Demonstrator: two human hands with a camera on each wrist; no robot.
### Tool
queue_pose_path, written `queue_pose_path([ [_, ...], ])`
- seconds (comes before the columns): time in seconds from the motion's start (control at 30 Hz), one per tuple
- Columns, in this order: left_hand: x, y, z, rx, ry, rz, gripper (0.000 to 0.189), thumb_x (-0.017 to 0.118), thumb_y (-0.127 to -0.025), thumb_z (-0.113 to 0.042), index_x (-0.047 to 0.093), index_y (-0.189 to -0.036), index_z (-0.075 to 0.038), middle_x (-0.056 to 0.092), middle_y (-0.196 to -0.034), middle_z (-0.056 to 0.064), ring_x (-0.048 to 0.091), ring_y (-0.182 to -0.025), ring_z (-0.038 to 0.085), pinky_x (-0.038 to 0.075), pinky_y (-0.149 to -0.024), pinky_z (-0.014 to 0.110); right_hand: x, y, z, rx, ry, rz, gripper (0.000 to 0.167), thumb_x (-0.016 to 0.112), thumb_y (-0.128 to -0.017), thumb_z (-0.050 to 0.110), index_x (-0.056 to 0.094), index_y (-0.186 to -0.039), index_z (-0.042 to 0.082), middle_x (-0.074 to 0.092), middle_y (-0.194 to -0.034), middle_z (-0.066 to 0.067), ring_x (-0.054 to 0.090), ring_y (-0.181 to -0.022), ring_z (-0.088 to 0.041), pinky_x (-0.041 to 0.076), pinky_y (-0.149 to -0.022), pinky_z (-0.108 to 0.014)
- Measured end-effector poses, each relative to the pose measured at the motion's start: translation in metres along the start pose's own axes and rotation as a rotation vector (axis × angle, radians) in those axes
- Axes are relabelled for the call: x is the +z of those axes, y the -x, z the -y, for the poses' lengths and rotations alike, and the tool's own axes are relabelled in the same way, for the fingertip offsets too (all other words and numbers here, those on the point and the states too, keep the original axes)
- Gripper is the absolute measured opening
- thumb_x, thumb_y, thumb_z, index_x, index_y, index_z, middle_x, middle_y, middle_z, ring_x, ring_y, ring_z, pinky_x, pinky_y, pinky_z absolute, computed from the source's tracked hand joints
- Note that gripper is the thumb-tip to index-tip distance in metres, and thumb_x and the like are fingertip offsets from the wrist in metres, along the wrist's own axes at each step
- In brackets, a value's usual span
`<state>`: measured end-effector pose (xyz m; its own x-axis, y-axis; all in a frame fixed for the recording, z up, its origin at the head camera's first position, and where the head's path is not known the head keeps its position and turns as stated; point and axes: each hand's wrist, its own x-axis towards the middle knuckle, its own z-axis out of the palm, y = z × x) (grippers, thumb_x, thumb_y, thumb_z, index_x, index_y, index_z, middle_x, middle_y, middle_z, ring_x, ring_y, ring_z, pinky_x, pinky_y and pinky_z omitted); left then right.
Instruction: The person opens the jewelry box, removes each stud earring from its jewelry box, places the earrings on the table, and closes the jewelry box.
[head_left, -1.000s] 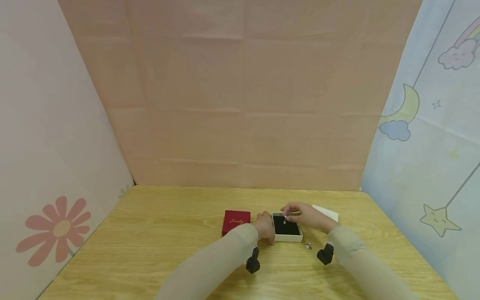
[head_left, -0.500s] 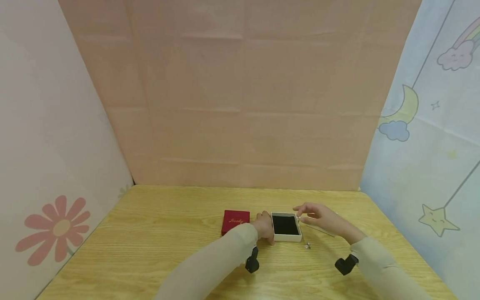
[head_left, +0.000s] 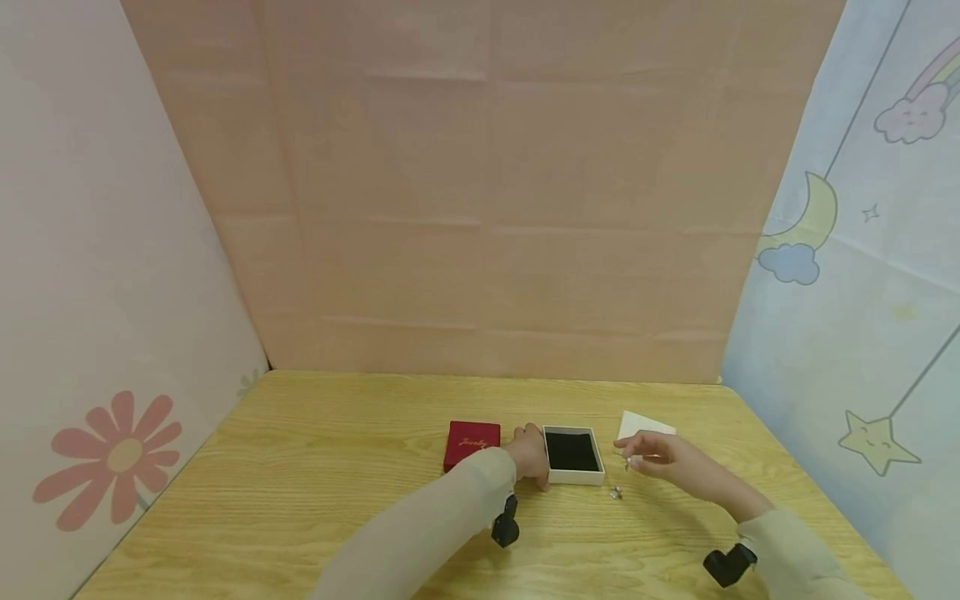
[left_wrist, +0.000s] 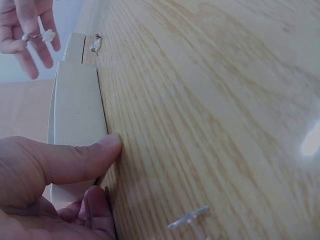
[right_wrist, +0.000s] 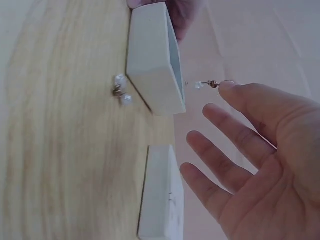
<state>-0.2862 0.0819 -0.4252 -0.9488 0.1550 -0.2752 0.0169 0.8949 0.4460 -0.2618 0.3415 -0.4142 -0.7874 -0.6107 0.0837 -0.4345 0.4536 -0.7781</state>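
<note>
My left hand (head_left: 529,455) holds the left side of a white open box (head_left: 576,478) with a black lining. In the left wrist view its thumb (left_wrist: 85,160) lies against the box's outer wall, other fingers beneath. To the right of the box, my right hand (head_left: 660,460) pinches a small earring (right_wrist: 212,84) with a clear bead and a brownish part, held above the table. The other right fingers (right_wrist: 210,160) are spread. A similar earring-like piece with clear beads (head_left: 616,492) lies on the table by the box's front right corner.
A red jewelry box (head_left: 471,444) with gold lettering stands left of my left hand. Behind the right hand lies a shallow white lid-like piece (head_left: 643,423). A small silvery bar (left_wrist: 189,217) shows low in the left wrist view. Walls of cloth enclose the wooden table (head_left: 337,467).
My right hand has moved from above the box's black lining out to the right, carrying the earring with it. The left hand and the box have stayed put.
</note>
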Motion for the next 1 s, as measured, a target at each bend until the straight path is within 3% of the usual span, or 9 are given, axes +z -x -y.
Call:
queue_pose_path([
  [0.27,0.000,0.001,-0.001,-0.001,-0.007,-0.005,0.076,0.090,-0.065,-0.017,0.041,-0.121,0.000,0.045,-0.110,0.014,0.044,-0.091,0.022,0.051,-0.076,0.037,0.009,0.007,-0.011,0.007,-0.013,0.055,0.017,0.057,-0.098,0.019,0.059,-0.102,0.002,0.049,-0.133,-0.036,0.056,-0.113,0.002,0.049,-0.085,-0.018],
  [0.53,0.000,0.001,-0.002,-0.009,-0.017,-0.006,0.075,0.090,-0.065,-0.017,0.042,-0.120,0.000,0.046,-0.110,0.013,0.044,-0.091,0.022,0.051,-0.077,0.037,0.015,0.008,-0.010,0.047,0.086,0.066,0.014,0.061,-0.095,0.020,0.060,-0.101,0.007,0.063,-0.119,-0.021,0.061,-0.106,-0.003,0.050,-0.086,-0.027],
  [0.67,-0.001,0.002,-0.002,-0.013,-0.004,-0.004,0.075,0.090,-0.065,-0.016,0.042,-0.121,0.000,0.045,-0.110,0.013,0.045,-0.091,0.022,0.051,-0.077,0.037,0.015,0.007,-0.011,0.048,0.113,0.065,0.013,0.061,-0.095,0.018,0.061,-0.102,0.007,0.065,-0.113,-0.015,0.060,-0.102,-0.002,0.052,-0.086,-0.032],
  [0.83,-0.002,0.003,-0.002,-0.017,0.003,-0.002,0.075,0.090,-0.066,-0.016,0.041,-0.121,0.000,0.045,-0.110,0.014,0.045,-0.089,0.023,0.051,-0.075,0.037,0.017,0.005,-0.013,0.064,0.127,0.062,0.012,0.062,-0.094,0.015,0.062,-0.101,0.006,0.065,-0.108,-0.010,0.061,-0.097,-0.001,0.052,-0.083,-0.028],
  [1.0,-0.002,0.004,-0.002,-0.021,-0.002,-0.003,0.075,0.090,-0.065,-0.016,0.042,-0.119,0.000,0.045,-0.109,0.013,0.046,-0.088,0.024,0.052,-0.075,0.038,0.019,0.004,-0.013,0.069,0.140,0.052,0.009,0.064,-0.092,0.011,0.062,-0.098,0.005,0.065,-0.105,-0.008,0.062,-0.094,-0.004,0.053,-0.082,-0.033],
])
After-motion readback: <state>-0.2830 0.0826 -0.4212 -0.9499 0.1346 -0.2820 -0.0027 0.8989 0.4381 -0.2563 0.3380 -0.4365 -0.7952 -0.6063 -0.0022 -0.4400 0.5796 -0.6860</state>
